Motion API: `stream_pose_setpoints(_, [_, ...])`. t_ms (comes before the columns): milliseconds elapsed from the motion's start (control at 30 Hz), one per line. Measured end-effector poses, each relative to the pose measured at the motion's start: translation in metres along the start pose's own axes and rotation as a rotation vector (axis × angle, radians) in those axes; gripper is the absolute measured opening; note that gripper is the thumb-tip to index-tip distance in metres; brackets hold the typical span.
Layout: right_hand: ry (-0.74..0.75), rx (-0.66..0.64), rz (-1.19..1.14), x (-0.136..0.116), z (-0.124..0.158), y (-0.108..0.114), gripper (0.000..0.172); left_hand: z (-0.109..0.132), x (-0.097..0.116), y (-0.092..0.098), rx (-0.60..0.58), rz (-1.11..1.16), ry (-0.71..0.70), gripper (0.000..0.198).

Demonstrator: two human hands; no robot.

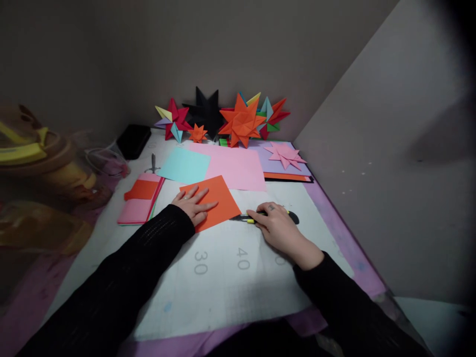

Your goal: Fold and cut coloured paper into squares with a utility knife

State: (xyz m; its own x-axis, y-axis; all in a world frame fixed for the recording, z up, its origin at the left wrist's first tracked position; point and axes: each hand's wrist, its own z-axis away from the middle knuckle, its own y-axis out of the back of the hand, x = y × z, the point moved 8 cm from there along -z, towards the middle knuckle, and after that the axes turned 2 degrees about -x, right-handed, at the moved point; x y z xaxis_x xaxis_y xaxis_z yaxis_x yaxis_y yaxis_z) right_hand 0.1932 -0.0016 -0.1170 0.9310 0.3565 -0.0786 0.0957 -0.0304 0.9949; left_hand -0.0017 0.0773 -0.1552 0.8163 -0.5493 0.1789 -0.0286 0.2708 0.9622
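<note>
My left hand [191, 201] lies flat on a square of orange paper [222, 198], its fingers spread across the sheet's left half. To the right, my right hand [273, 223] is closed over a black and yellow utility knife [251, 218] lying low on the mat. The knife's front end points left and meets the paper's right corner; whether the blade is beneath the sheet I cannot tell. Under both is a white mat [223, 297] printed with grey numbers. Behind the orange square lie a turquoise sheet [185, 164] and a larger pink sheet [238, 168].
Folded paper stars [242, 121] lean on the back wall. A pink paper star [285, 155] rests on a lilac stack [260, 148]. Left are scissors [153, 163], a pile of pink and orange paper [136, 210], a black object [134, 141] and a blurred yellow-brown container [37, 153].
</note>
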Motion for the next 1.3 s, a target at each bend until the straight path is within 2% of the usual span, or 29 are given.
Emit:
stream_pose_setpoints(233, [-0.002, -0.009, -0.001, -0.001, 0.000, 0.000, 0.038, 0.000, 0.001, 0.000, -0.015, 0.006, -0.008, 0.045])
stream_pose_setpoints(500, [-0.002, 0.005, -0.020, -0.007, -0.001, 0.001, 0.038, 0.001, 0.002, 0.001, -0.087, -0.017, 0.000, 0.047])
stream_pose_setpoints(867, [0.002, -0.007, -0.023, -0.015, 0.000, 0.000, 0.039, -0.001, 0.001, -0.002, -0.063, -0.031, -0.012, 0.047])
stream_pose_setpoints(1000, [0.014, -0.048, -0.015, -0.020, 0.003, -0.001, 0.038, 0.000, 0.001, -0.001, -0.067, -0.021, -0.016, 0.046])
stream_pose_setpoints(1167, [0.066, -0.112, -0.009, -0.019, 0.010, -0.004, 0.045, 0.000, 0.002, 0.000, -0.066, -0.021, -0.010, 0.046])
stream_pose_setpoints(1300, [0.072, -0.117, -0.110, -0.007, 0.019, 0.001, 0.056, 0.001, 0.002, 0.000, -0.071, -0.016, -0.009, 0.046])
